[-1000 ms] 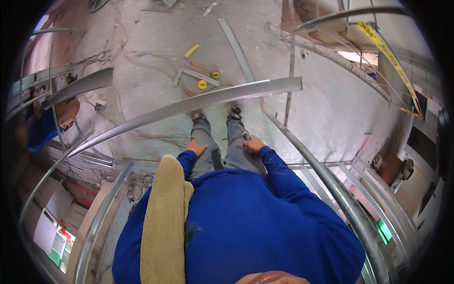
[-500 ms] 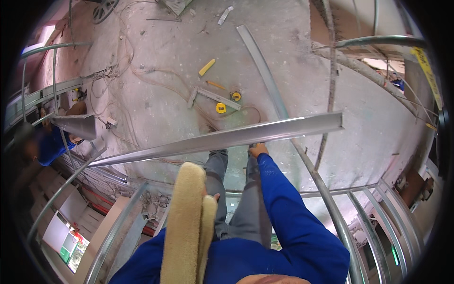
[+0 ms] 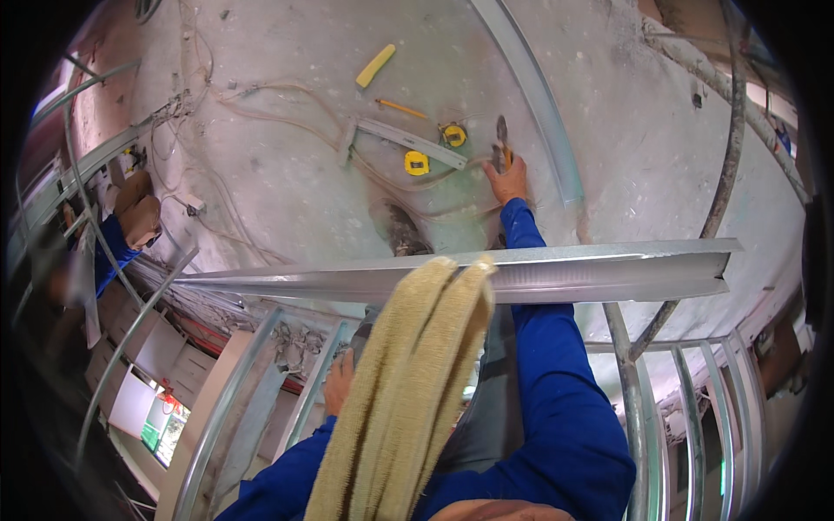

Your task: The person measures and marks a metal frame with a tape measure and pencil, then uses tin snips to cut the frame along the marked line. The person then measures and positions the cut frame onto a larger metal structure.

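Note:
Across my front lies a long silver metal channel [image 3: 608,269], running from far left to right above my right forearm. Reaching under it, my right hand [image 3: 508,181] closes around a pair of snips [image 3: 502,143] at floor level, dark-bladed with some orange at the handle. My left hand [image 3: 340,382] is by my left thigh, fingers stretched out, partly covered by a fuzzy beige strap [image 3: 391,382]. Near the snips lie two yellow tape measures [image 3: 417,163], a metal try square [image 3: 408,141], a pencil [image 3: 401,109] and a yellow utility knife [image 3: 376,66].
Another metal channel [image 3: 530,87] lies on the dusty concrete floor [image 3: 295,43]. A loose cable [image 3: 287,85] winds over it. Curved metal bars [image 3: 621,373] stand at right, and metal studs [image 3: 691,425] beyond them. At far left another person [image 3: 122,234] in blue crouches.
My right hand has let go of the channel and reached forward to the snips. The channel now lies flatter across my view and closer to me. My left hand has shifted left.

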Motion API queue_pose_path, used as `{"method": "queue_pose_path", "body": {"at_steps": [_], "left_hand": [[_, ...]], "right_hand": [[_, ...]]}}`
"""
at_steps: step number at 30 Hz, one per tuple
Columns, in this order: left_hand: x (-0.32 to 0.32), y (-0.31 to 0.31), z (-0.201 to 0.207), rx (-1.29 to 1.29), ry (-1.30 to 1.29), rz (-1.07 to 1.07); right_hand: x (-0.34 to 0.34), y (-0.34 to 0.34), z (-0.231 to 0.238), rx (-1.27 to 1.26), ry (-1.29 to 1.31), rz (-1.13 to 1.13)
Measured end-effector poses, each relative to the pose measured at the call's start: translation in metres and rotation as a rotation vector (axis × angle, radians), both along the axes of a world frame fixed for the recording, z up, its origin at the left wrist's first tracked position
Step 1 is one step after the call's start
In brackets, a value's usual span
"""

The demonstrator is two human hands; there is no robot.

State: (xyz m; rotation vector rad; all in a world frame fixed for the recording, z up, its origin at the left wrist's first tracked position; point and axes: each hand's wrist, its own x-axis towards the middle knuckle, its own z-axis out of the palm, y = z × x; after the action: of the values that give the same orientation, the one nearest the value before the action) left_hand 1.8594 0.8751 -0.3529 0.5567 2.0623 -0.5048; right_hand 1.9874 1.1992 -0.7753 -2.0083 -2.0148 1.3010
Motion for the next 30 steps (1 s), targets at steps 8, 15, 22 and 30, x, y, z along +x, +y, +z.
{"method": "queue_pose_path", "body": {"at_steps": [8, 15, 22, 30], "left_hand": [[-0.001, 0.011, -0.003, 0.056, 0.047, 0.051], [-0.027, 0.046, -0.007, 0.485, 0.272, 0.241], [-0.151, 0.18, -0.152, 0.945, 0.15, 0.19], [-0.113, 0.22, -0.373, -0.03, -0.078, -0.428]], "right_hand": [[0.05, 0.037, -0.027, 0.085, -0.528, -0.173], [0.077, 0.062, -0.036, -0.099, -0.631, -0.084], [0.084, 0.049, -0.024, 0.084, -0.426, -0.183], [0.081, 0.006, -0.014, 0.163, -0.281, -0.052]]}}
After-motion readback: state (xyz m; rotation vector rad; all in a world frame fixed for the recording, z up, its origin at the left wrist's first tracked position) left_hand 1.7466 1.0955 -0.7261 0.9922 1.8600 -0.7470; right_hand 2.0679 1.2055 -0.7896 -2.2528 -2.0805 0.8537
